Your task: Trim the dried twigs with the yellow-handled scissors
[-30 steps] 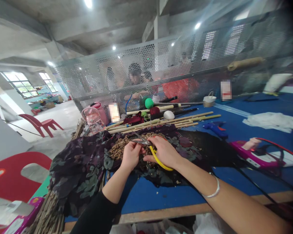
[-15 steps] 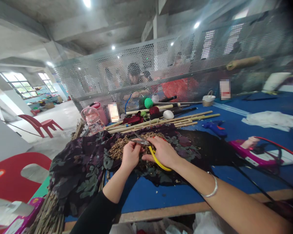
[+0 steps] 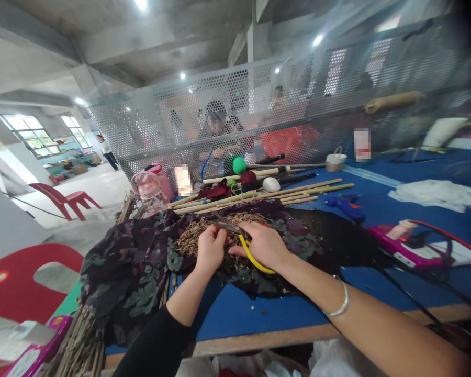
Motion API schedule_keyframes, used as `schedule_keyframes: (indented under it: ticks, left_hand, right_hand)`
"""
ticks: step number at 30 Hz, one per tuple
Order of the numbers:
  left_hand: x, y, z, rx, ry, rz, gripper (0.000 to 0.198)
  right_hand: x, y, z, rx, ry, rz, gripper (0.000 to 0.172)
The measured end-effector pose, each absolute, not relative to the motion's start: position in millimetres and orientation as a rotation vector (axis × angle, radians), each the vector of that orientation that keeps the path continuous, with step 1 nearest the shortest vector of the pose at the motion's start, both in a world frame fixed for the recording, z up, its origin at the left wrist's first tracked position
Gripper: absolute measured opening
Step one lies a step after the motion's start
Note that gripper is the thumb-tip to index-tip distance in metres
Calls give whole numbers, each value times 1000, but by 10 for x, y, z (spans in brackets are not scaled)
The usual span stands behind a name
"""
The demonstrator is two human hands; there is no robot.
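Note:
In the head view my right hand is wrapped around scissors with a yellow handle, and their metal blades point left. My left hand is closed in a pinch just beside the blades; what its fingertips hold is too small to make out. Beneath both hands lies a pile of brown dried plant bits. The pile rests on a dark floral cloth spread over the blue table.
Behind the pile lie several bamboo sticks, a green ball and a white ball. A blue glue gun and a magenta device with cables are at right. A perforated metal screen stands behind; people sit beyond it.
The scissor blades have shifted slightly and look closer together by my left fingertips. Both hands stay almost in place. A person has come into view in the far left aisle.

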State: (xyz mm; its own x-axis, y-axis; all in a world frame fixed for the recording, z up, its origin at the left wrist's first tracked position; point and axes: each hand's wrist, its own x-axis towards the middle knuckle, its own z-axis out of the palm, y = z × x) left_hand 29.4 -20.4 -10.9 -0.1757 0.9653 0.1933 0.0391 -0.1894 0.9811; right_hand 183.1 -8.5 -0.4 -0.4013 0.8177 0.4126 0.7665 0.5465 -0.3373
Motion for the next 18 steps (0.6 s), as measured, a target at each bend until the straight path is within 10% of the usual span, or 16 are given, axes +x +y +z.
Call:
schedule_keyframes:
  ticks: [18]
  left_hand:
    - [264,-178,-35,857,1048,1486,32]
  right_hand:
    - [1868,-26,0,-1380,-2247,82,53]
